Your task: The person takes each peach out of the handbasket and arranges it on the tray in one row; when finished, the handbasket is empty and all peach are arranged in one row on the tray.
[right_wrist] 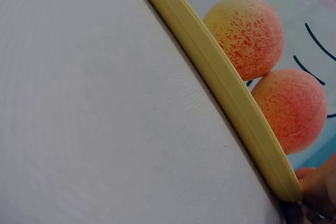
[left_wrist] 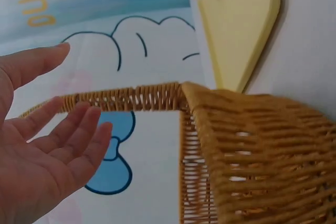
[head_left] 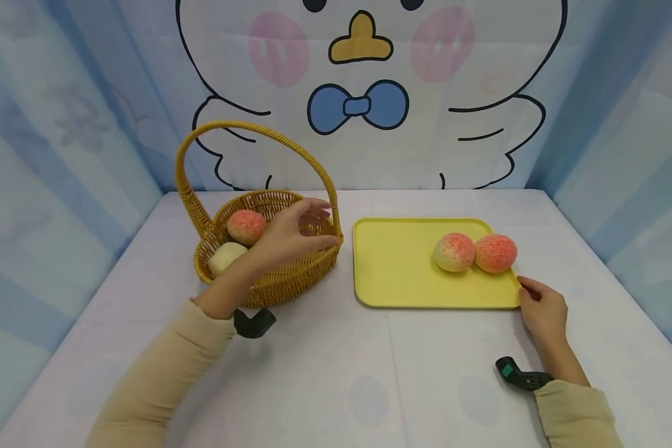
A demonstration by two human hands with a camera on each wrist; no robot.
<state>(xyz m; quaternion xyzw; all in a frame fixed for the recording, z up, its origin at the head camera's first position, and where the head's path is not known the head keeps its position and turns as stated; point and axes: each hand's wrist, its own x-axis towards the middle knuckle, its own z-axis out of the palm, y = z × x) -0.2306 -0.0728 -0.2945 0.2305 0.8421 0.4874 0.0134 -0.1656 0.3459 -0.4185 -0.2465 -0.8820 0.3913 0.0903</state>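
My left hand is over the wicker basket, near the right foot of its tall handle. In the left wrist view the fingers are spread and relaxed, with nothing between them and the thumb. Inside the basket lie a reddish peach and a pale, cream-coloured round fruit; the forearm partly hides the inside. My right hand pinches the near right corner of the yellow tray. On the tray's right side, two peaches touch side by side.
Beneath everything spreads a white tablecloth. A curtain with a cartoon bird stands behind the table, and blue-white curtains flank both sides. The tray lies just right of the basket, with a narrow gap between.
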